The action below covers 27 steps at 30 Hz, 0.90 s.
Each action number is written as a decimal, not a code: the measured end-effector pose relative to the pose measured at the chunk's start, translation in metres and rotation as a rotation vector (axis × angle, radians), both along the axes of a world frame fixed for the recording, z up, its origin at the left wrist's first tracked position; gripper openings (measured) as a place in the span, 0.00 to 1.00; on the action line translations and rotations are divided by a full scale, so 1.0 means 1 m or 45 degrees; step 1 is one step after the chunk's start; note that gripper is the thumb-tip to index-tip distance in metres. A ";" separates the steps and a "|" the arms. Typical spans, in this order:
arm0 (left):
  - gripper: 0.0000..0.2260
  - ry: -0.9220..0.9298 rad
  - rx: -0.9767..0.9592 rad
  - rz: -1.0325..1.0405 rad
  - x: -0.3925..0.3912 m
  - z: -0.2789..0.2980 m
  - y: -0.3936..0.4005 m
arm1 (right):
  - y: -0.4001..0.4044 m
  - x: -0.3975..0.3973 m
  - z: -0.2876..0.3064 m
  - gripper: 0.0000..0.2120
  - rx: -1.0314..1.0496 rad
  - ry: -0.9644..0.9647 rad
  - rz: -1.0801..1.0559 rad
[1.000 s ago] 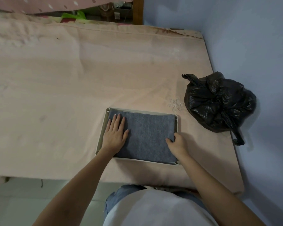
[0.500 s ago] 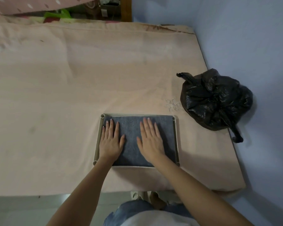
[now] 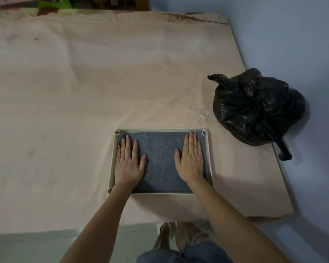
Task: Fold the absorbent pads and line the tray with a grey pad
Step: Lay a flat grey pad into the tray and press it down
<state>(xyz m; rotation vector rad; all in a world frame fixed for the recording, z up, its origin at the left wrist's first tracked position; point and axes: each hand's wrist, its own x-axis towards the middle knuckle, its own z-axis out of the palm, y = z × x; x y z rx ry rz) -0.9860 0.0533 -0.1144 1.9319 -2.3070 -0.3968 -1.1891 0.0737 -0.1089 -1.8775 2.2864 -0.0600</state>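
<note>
A grey pad (image 3: 160, 160) lies flat inside a shallow beige tray (image 3: 161, 129) near the front edge of the bed. My left hand (image 3: 128, 164) rests palm down on the pad's left side, fingers spread and pointing away from me. My right hand (image 3: 191, 160) lies flat on the pad's right side, its fingertips close to the tray's far right corner. Neither hand grips anything. The pad's near corners are hidden under my wrists.
A pink sheet covers the mattress (image 3: 84, 92), which stretches far to the left and back. A knotted black plastic bag (image 3: 254, 109) sits at the mattress's right edge, against the blue wall (image 3: 302, 44). The mattress's front edge runs just below the tray.
My right hand went from the tray's near right corner to the middle of the pad, then slid flat to the pad's right side. My left hand stayed pressed on the left side.
</note>
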 end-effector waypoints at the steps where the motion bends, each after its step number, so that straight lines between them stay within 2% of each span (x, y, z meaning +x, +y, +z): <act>1: 0.33 0.001 0.000 0.000 0.000 0.001 0.000 | 0.001 -0.006 0.001 0.32 -0.010 0.008 -0.029; 8: 0.34 -0.079 0.028 0.030 -0.001 0.012 -0.002 | 0.004 -0.013 0.001 0.32 -0.018 -0.005 -0.044; 11: 0.32 -0.133 -0.023 -0.066 -0.001 0.018 -0.009 | 0.003 -0.015 0.001 0.32 0.000 -0.009 -0.036; 14: 0.32 -0.082 -0.011 -0.145 0.002 0.013 -0.013 | 0.002 -0.015 0.001 0.32 0.014 -0.020 -0.021; 21: 0.33 0.094 -0.031 0.105 -0.001 0.007 -0.015 | 0.003 -0.019 0.002 0.32 0.018 -0.022 0.006; 27: 0.32 0.021 0.064 0.137 -0.005 0.015 -0.022 | 0.002 -0.021 0.009 0.33 0.037 -0.113 0.039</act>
